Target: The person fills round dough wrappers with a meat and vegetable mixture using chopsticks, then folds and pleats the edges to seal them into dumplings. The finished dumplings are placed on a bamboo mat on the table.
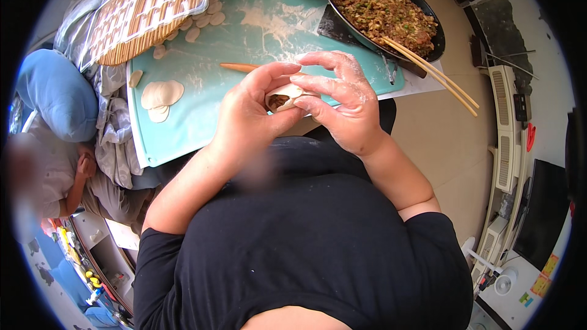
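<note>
At four o'clock, a yellow-and-red sign (544, 278) stood out on the pale wall, any marks on it too small to read. The dumpling (291, 92) was held just inward from twelve o'clock, above the near edge of the teal mat (195, 116). Its wrapper was pale, thin and folded over, with the rim gaping toward nine o'clock, where brown, crumbly filling (278, 102) showed. Both hands were closed on it: the left hand (254, 98) curled its thumb and fingers about the gaping end, while the right hand (345, 101) (its fingers dusted with flour) pinched the other end between thumb and fingers.

Behind the left hand, toward eleven, a tapered wooden stick (237, 67) lay on the mat. At ten o'clock, round wrappers (162, 94) overlapped in a small heap, plain and whitish. A black pan (344, 22) at one o'clock brimmed with a brown mixture (385, 9) flecked green, and wooden chopsticks (431, 73) lay across its rim, pointing outward toward two.
</note>
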The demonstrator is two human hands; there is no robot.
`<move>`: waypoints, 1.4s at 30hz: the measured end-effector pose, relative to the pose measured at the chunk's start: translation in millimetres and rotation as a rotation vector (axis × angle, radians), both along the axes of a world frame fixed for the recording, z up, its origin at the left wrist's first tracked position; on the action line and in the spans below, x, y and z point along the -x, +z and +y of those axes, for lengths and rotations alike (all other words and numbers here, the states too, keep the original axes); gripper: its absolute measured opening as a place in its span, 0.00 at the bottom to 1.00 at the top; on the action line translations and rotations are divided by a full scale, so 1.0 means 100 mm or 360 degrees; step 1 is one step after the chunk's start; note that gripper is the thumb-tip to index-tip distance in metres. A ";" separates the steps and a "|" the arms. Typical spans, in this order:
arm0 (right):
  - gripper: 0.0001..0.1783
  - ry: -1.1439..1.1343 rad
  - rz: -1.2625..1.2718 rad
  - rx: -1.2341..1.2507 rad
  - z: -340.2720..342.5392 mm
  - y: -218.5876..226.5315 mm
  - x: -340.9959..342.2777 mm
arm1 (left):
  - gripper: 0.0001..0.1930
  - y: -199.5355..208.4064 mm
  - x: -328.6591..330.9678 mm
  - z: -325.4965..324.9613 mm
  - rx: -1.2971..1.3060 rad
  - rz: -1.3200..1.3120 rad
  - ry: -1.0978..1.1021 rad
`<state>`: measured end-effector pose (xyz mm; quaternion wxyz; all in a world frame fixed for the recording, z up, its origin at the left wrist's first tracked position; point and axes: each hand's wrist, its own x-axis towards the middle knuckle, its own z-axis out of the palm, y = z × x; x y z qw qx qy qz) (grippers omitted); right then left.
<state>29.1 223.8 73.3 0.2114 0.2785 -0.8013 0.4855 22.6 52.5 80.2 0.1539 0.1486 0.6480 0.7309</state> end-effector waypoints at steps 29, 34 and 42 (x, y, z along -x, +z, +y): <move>0.31 0.0719 -0.1568 0.1261 -0.02 -0.03 -0.06 | 0.19 0.08 0.13 -0.07 0.0428 0.0648 0.0106; 0.26 0.0463 -0.1521 0.1369 -0.06 -0.01 -0.06 | 0.17 0.03 0.13 -0.09 0.0316 0.0554 0.0257; 0.25 0.0197 -0.1259 0.1251 -0.17 -0.08 -0.08 | 0.10 -0.02 0.12 -0.03 0.0495 0.0766 0.0528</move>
